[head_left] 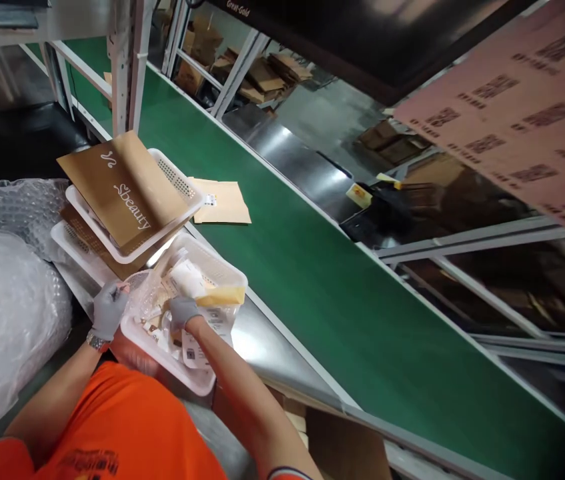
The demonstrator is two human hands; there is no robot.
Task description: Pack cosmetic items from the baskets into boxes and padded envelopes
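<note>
My left hand (109, 308), in a grey glove with a wristwatch, grips the left rim of a white plastic basket (197, 381) and a bit of clear wrap. My right hand (183, 312), also gloved, reaches down into the basket with its fingers curled on small packets and labelled items; what it holds is hidden. A yellowish padded envelope (222, 295) lies across the basket's far side. Just beyond, two stacked white baskets (182, 180) carry a brown "Sbeauty" cardboard mailer (122, 190).
A green conveyor belt (342, 293) runs diagonally to the right, with a flat brown envelope (221, 201) lying on it. Rolls of bubble wrap (5, 300) fill the left. A pink barcode sheet (522, 113) hangs top right. Cardboard boxes sit behind the belt.
</note>
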